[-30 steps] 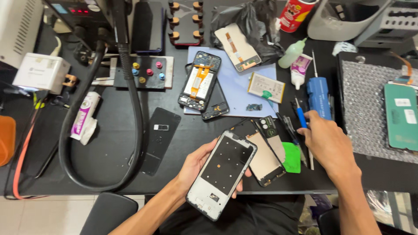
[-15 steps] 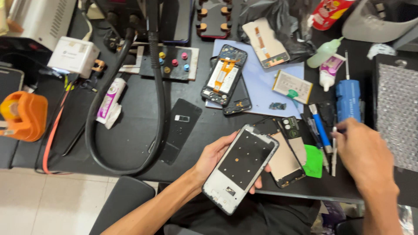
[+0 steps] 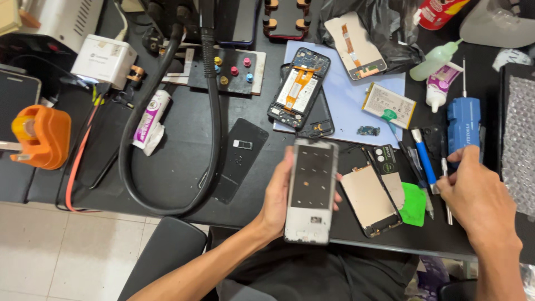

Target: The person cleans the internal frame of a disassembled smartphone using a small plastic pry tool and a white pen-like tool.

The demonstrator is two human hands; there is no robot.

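Observation:
My left hand (image 3: 277,196) holds a phone frame (image 3: 310,190) upright over the front edge of the black bench, its dark inner side facing me. My right hand (image 3: 477,198) rests at the right of the bench with its fingertips closed on a thin metal tool (image 3: 444,187) beside a blue-handled tool (image 3: 426,160). Between the hands lie a phone screen panel (image 3: 370,198) face down and a green plastic pick (image 3: 414,204).
An opened phone (image 3: 298,89) lies on a pale blue mat (image 3: 345,106) with a battery (image 3: 388,105). A blue electric screwdriver (image 3: 463,127), glue bottles (image 3: 440,85), a black back cover (image 3: 238,158), a thick black hose (image 3: 167,139) and an orange holder (image 3: 40,137) surround them.
The phone frame has turned from tilted to nearly upright in my left hand. My right hand stayed near the tools at the right. The view shifted left.

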